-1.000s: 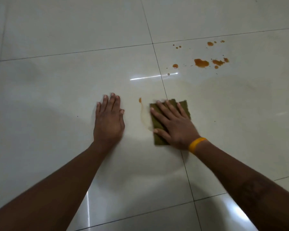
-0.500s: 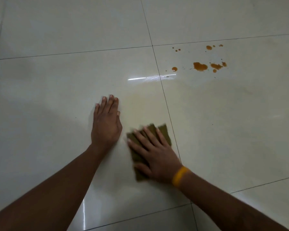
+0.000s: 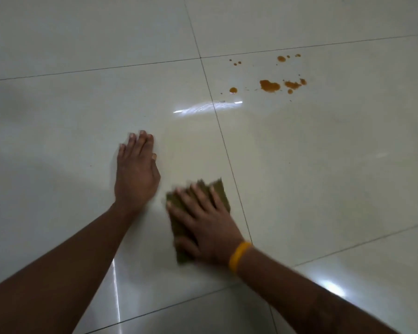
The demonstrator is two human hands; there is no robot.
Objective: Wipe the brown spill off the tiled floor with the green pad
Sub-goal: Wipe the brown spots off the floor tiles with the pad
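Observation:
My right hand (image 3: 203, 220), with a yellow wristband, lies flat with spread fingers pressing the green pad (image 3: 221, 191) onto the pale tiled floor (image 3: 82, 116), just left of a grout line. Most of the pad is hidden under the hand. Flat on the tile beside it rests my left hand (image 3: 135, 169), fingers together and holding nothing. The brown spill (image 3: 269, 85) is a cluster of blotches and small drops on the far right tile, well beyond the pad. A single brown drop (image 3: 233, 90) sits closer to the grout line.
Glossy tiles with thin dark grout lines fill the whole view. A bright light reflection (image 3: 208, 107) streaks across the floor between my hands and the spill.
My right hand has dragged the pad toward me and leftward, from beside a thin brown streak to just right of my left wrist. That streak is gone. My left hand stayed put.

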